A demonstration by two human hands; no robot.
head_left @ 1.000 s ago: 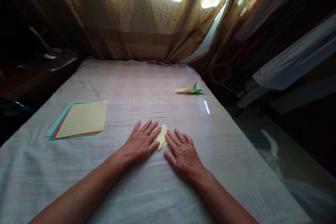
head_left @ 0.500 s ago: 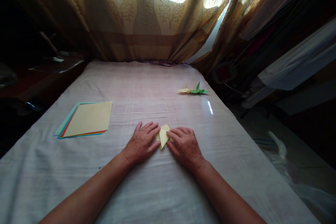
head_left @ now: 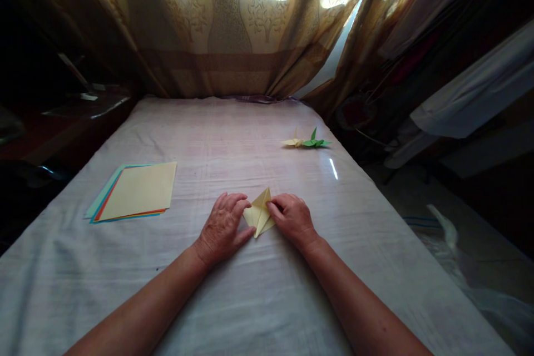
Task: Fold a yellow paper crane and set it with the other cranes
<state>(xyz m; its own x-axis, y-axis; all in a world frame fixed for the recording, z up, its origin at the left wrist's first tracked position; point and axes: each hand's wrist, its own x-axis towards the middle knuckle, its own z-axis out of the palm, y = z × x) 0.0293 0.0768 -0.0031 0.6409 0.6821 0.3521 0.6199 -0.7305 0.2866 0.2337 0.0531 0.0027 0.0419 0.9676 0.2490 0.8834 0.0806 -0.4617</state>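
A small pale-yellow folded paper (head_left: 260,217) lies on the bed-like surface between my hands, its top flap lifted to a point. My left hand (head_left: 225,225) steadies its left side, the thumb at the lower tip and the curled index finger at the upper left edge. On the right, my right hand (head_left: 293,219) pinches the raised flap between thumb and index finger. The other fingers of that hand are curled in.
A stack of coloured paper sheets (head_left: 139,192), pale yellow on top, lies to the left. Farther off on the right sit a yellow origami crane (head_left: 294,142) and a green origami crane (head_left: 316,142). A patterned curtain (head_left: 233,28) hangs behind the cloth-covered surface (head_left: 217,139).
The folded paper's upper flap has been lifted from flat into a raised point. My right hand's fingers have closed into a pinch, and my left fingers have curled more.
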